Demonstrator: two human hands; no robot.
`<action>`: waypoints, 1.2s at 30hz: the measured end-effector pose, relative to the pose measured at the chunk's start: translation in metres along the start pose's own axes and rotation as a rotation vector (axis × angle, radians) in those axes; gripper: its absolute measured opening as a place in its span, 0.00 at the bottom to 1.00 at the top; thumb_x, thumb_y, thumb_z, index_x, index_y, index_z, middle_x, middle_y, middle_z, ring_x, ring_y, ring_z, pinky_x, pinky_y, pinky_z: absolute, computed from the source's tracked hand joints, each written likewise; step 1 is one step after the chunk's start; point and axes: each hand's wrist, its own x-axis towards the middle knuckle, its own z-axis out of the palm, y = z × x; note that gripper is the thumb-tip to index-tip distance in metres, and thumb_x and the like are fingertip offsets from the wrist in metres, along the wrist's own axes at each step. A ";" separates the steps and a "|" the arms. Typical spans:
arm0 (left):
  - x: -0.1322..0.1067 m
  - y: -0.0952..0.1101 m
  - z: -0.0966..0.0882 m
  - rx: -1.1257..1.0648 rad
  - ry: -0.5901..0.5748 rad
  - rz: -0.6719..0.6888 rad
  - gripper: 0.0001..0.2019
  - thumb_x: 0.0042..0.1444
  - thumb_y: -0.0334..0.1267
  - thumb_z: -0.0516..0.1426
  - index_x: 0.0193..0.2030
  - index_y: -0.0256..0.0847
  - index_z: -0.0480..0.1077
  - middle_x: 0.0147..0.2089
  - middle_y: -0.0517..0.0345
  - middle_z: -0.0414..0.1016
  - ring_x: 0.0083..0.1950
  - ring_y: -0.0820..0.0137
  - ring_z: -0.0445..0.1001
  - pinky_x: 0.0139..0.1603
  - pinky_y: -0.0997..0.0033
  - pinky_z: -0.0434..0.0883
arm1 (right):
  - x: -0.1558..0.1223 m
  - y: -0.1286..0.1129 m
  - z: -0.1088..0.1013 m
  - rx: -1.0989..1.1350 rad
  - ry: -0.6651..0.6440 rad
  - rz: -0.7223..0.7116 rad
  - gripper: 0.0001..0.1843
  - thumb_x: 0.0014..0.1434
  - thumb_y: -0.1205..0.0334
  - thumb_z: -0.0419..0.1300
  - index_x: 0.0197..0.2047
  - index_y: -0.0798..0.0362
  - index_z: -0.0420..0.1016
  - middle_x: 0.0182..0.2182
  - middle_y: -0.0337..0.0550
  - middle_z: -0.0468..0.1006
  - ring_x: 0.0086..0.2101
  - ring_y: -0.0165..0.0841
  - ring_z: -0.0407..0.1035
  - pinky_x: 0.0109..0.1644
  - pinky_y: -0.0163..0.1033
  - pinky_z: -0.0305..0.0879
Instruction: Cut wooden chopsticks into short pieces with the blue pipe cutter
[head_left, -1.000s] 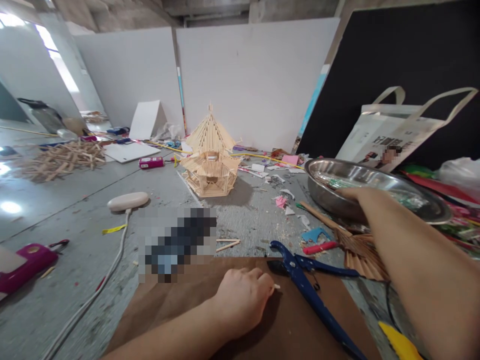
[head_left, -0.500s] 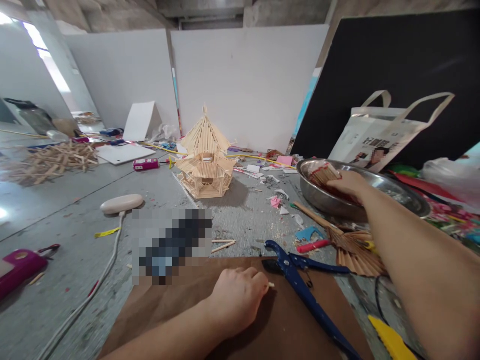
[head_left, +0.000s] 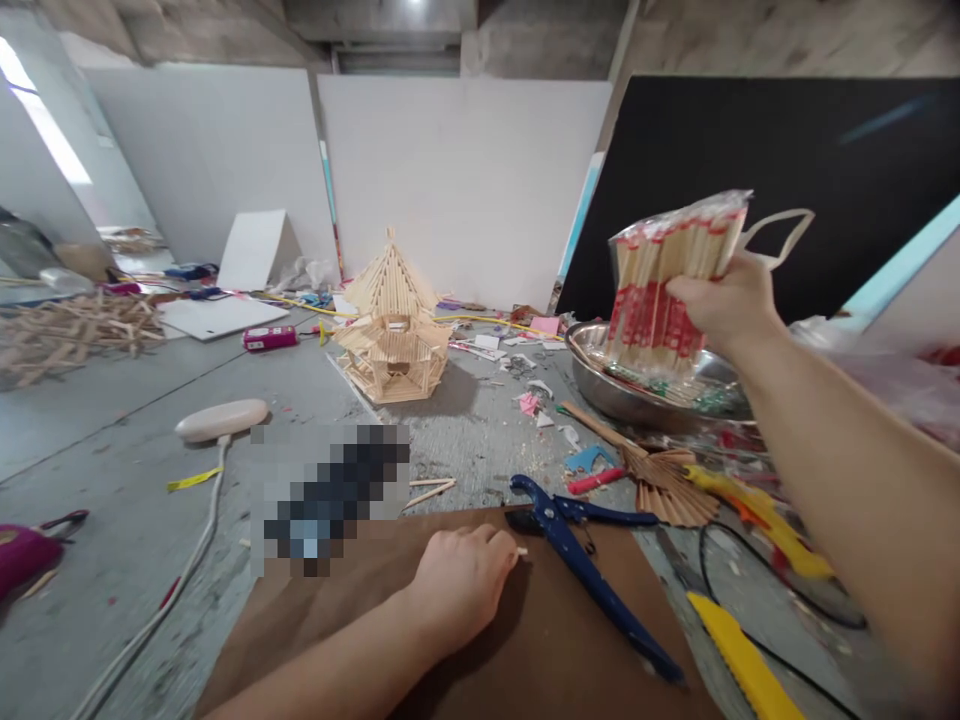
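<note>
Chopstick bundle (head_left: 664, 285) lifted clear of the metal bowl (head_left: 615, 400), gripped in the right hand (head_left: 724, 300).
Half a second ago that hand was down in the bowl. Now it is raised, arm stretched forward, fingers clamped round the wrapped bundle, which hangs in the air just above the bowl. The left hand (head_left: 461, 580) rests curled on the brown board (head_left: 570, 660), pinching a small stick stub (head_left: 520, 551). Blue cutters (head_left: 592, 580) lie just right of it, and a stick-built pavilion (head_left: 391, 330) stands well beyond.

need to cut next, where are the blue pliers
Head view, lower centre: the blue pliers lie across the brown board's right side, beside the left hand pinching a stick.
</note>
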 end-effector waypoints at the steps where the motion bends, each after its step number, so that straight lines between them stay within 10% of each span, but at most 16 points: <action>1: 0.000 -0.001 -0.001 0.014 0.000 -0.012 0.16 0.56 0.40 0.36 0.35 0.43 0.63 0.35 0.58 0.69 0.34 0.69 0.70 0.32 0.68 0.65 | -0.007 -0.009 -0.006 0.001 -0.016 -0.061 0.17 0.48 0.63 0.50 0.40 0.63 0.66 0.34 0.46 0.71 0.31 0.27 0.63 0.31 0.32 0.57; 5: 0.002 -0.006 -0.007 0.070 0.020 -0.077 0.17 0.57 0.40 0.35 0.36 0.42 0.63 0.35 0.55 0.69 0.35 0.68 0.70 0.32 0.68 0.65 | -0.051 -0.046 -0.009 -0.217 -0.226 -0.078 0.13 0.44 0.60 0.55 0.35 0.56 0.66 0.24 0.40 0.69 0.24 0.27 0.61 0.24 0.32 0.54; 11: 0.002 -0.008 -0.013 0.130 0.032 -0.149 0.19 0.56 0.42 0.35 0.38 0.41 0.64 0.37 0.51 0.68 0.39 0.67 0.68 0.35 0.68 0.64 | -0.125 -0.068 0.054 -0.399 -0.693 -0.193 0.15 0.46 0.57 0.54 0.38 0.53 0.64 0.34 0.46 0.71 0.32 0.35 0.66 0.30 0.36 0.58; 15: 0.002 -0.014 -0.012 0.148 0.102 -0.137 0.17 0.56 0.39 0.37 0.36 0.40 0.64 0.35 0.51 0.68 0.39 0.65 0.68 0.36 0.66 0.64 | -0.146 -0.058 0.077 -0.418 -0.669 -0.257 0.28 0.44 0.47 0.56 0.46 0.55 0.61 0.42 0.52 0.68 0.42 0.41 0.62 0.41 0.40 0.57; 36: 0.000 -0.035 -0.015 0.194 0.171 -0.224 0.14 0.52 0.28 0.41 0.37 0.38 0.65 0.39 0.50 0.66 0.43 0.64 0.63 0.40 0.65 0.60 | -0.179 -0.039 0.042 -0.471 -0.811 -0.348 0.10 0.50 0.56 0.51 0.31 0.52 0.69 0.32 0.44 0.73 0.37 0.35 0.65 0.39 0.36 0.56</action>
